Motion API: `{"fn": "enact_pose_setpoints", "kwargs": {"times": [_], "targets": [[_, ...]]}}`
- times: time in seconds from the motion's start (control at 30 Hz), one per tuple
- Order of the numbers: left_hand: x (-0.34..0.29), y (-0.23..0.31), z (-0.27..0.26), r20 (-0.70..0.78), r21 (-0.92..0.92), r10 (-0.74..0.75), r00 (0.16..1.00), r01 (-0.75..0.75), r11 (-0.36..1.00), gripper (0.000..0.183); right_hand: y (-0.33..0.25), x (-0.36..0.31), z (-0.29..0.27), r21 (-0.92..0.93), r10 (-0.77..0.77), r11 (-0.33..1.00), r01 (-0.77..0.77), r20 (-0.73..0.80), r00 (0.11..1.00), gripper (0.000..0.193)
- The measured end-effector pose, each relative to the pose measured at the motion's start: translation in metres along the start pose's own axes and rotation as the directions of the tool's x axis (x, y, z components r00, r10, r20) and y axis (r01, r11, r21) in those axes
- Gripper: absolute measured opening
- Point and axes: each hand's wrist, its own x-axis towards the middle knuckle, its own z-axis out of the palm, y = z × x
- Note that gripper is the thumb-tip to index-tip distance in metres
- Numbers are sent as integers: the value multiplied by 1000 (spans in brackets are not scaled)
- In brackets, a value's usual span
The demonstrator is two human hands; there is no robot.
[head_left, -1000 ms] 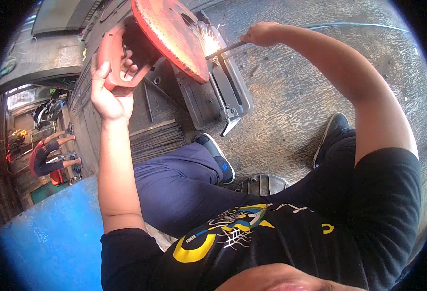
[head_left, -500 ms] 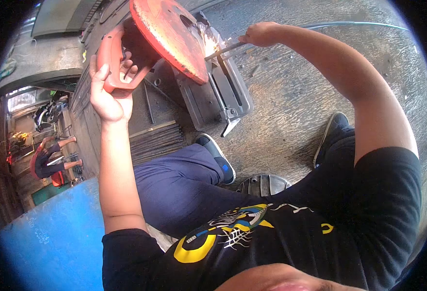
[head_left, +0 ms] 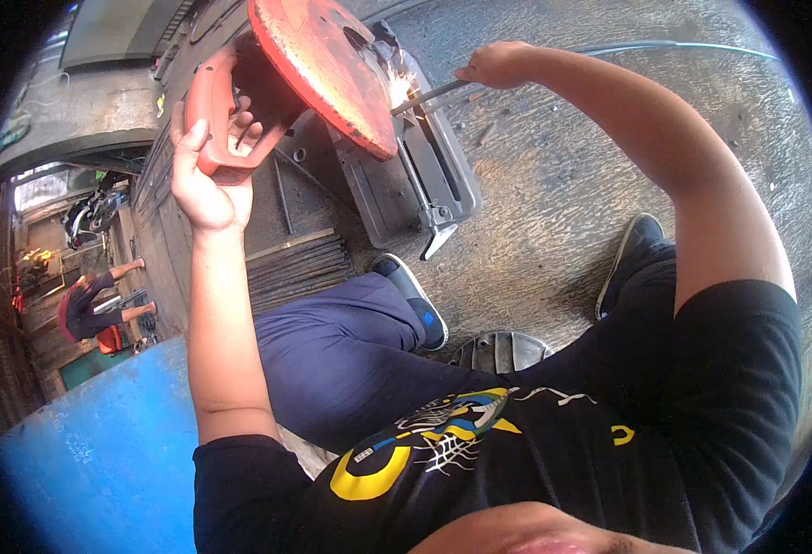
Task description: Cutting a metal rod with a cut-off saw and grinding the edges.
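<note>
Far left: another person (head_left: 87, 309) crouches, well apart | left hand (head_left: 204, 175): fingers clenched around orange saw handle (head_left: 212, 115) | centre: orange blade guard (head_left: 323, 69) tilted down over grey saw base (head_left: 415, 180) on concrete floor (head_left: 553, 222), sparks at the cut | right hand (head_left: 496, 65): fingers grasping thin metal rod (head_left: 429, 94) entering under the guard.

No package, sign or screen shows anywhere here; only a small yellow label (head_left: 160, 104) sits on the grey panel at upper left.
</note>
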Motion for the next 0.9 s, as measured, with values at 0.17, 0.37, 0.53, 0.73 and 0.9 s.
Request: {"fn": "enact_pose_setpoints", "kwargs": {"times": [0.17,0.37,0.53,0.73,0.9], "targets": [[0,0,-1,13,-11,-3,1000,3,1000,52,0,-4,-4,21,-35,999,35,-14,999,53],[0,0,-1,17,-11,-8,1000,8,1000,52,-2,-2,-4,-33,-50,998,50,19,999,47],[0,-1,-1,-7,-5,-1,1000,1,1000,53,1,0,0,-113,-126,986,126,6,992,46],[0,-1,-2,-10,-4,-4,1000,4,1000,53,3,2,3,-90,-96,991,96,8,995,45],[1,-1,-1,8,0,-4,1000,4,1000,53,6,14,9,-122,-116,986,117,13,993,41]]}}
